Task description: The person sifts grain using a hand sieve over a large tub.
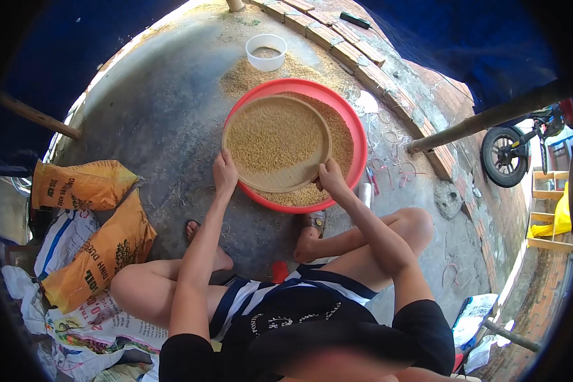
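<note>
A round, shallow sieve-like tray [286,186] with a tan rim carries a layer of yellowish grain [270,137], thinner toward its near right side. My left hand [225,172] grips the rim at the near left. On the near right, my right hand [332,177] has its fingers wrapped round the same rim. Beneath the tray sits a wide red basin [359,137] with more grain [342,130] showing along its right and near sides. The tray covers most of the basin's left and middle, hiding what lies under it.
Beyond the basin, a white round tub [266,62] stands on a pile of loose grain [235,77]. Orange sacks [102,251] and white printed bags lie at the left. Bricks [375,73] edge the floor at the right, near a bamboo pole [477,124] and a wheel [504,156].
</note>
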Tool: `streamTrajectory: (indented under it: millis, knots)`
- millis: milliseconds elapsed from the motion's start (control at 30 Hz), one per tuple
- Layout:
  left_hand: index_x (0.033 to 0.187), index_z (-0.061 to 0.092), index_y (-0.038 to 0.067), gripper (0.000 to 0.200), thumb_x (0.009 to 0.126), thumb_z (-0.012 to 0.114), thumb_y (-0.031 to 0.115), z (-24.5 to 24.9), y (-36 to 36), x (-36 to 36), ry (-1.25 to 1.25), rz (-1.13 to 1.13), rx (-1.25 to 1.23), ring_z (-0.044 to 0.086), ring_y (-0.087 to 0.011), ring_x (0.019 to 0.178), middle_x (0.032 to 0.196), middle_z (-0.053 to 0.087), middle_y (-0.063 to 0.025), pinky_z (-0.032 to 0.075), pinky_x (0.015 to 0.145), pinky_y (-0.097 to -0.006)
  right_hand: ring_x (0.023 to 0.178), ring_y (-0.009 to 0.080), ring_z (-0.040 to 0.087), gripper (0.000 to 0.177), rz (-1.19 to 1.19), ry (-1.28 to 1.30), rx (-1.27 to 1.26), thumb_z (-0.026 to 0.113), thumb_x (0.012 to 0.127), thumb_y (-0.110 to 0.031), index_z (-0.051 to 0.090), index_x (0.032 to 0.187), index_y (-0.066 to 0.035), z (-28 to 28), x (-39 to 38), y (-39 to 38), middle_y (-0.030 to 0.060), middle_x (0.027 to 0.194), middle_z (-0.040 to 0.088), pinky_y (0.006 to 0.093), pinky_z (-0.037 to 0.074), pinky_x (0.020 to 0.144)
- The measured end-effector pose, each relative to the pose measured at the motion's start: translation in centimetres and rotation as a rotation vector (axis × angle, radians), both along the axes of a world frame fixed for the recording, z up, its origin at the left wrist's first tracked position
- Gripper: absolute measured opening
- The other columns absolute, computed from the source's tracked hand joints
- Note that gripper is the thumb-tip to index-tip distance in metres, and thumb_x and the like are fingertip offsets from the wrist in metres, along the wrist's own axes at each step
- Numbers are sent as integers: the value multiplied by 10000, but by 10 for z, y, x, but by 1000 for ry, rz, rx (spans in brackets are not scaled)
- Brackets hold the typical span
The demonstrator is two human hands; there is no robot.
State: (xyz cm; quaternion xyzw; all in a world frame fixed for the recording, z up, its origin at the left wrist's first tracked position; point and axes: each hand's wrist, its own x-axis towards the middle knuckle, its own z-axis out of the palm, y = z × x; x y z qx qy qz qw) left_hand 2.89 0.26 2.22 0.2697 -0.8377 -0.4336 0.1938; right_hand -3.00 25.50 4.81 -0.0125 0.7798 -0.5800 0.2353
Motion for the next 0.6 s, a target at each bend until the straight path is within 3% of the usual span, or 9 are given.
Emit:
streamTrajectory:
  millis: [67, 133, 200, 267, 333, 367, 400, 500, 600]
  knots:
    - [902, 505, -83, 443, 873, 300, 308, 51, 7, 0, 178, -15, 55, 523, -396, 788, 801, 555, -244, 382, 664, -416, 350, 130, 433, 169, -51, 172, -93, 318, 826, -94, 398, 890, 40, 20, -3, -4, 73, 540, 463, 247, 344, 320]
    - [944, 497, -82, 452, 870, 307, 321, 63, 9, -5, 351, -29, 116, 531, -375, 795, 816, 559, -231, 386, 672, -397, 369, 155, 454, 299, -1, 329, -167, 307, 821, -57, 237, 1101, 20, 31, -6, -3, 87, 583, 459, 268, 379, 337]
    - [848, 495, -78, 434, 879, 295, 306, 58, 9, -8, 488, -5, -28, 509, -407, 763, 763, 539, -264, 368, 646, -428, 368, 161, 459, 234, -38, 297, -159, 316, 819, -68, 311, 1022, 49, 12, -7, -6, 94, 560, 465, 276, 385, 341]
    - [845, 499, -79, 433, 878, 296, 303, 11, 5, -2, 313, 2, -44, 509, -409, 765, 764, 538, -267, 370, 648, -432, 367, 167, 464, 210, -67, 272, -154, 324, 817, -80, 385, 943, 77, -21, -9, -4, 101, 538, 471, 285, 390, 344]
    - [842, 503, -80, 433, 877, 297, 300, -45, 0, 3, 143, 2, -58, 510, -411, 767, 764, 538, -271, 372, 650, -435, 356, 146, 447, 214, 75, -7, 174, 315, 819, -101, 456, 734, 34, -56, -8, 6, 77, 493, 467, 270, 356, 333]
    - [839, 507, -81, 433, 875, 299, 297, -71, -1, 6, 10, -8, -24, 509, -415, 772, 764, 538, -274, 374, 653, -440, 356, 154, 452, 275, 57, -40, 171, 314, 812, -110, 468, 622, 16, -52, -2, 8, 81, 466, 471, 282, 363, 338]
    - [836, 512, -82, 433, 873, 301, 294, -74, 0, 9, -126, -19, 10, 508, -419, 776, 764, 538, -277, 377, 656, -444, 356, 154, 452, 275, 53, -44, 171, 314, 812, -110, 468, 622, 16, -46, 0, 9, 81, 466, 471, 282, 363, 338]
    - [832, 523, -82, 425, 870, 302, 278, -74, -7, 6, -157, -17, 57, 509, -421, 789, 762, 538, -281, 381, 663, -450, 354, 147, 448, 274, 56, -191, 112, 318, 811, -107, 465, 615, 14, -26, 0, 6, 72, 453, 454, 269, 356, 332]
    - [851, 508, -79, 406, 874, 298, 267, -11, -6, -2, -8, 11, -54, 517, -408, 765, 770, 541, -266, 383, 653, -436, 358, 131, 442, 211, 50, -80, 51, 309, 819, -95, 463, 747, 31, -9, -5, -1, 66, 485, 451, 255, 348, 327]
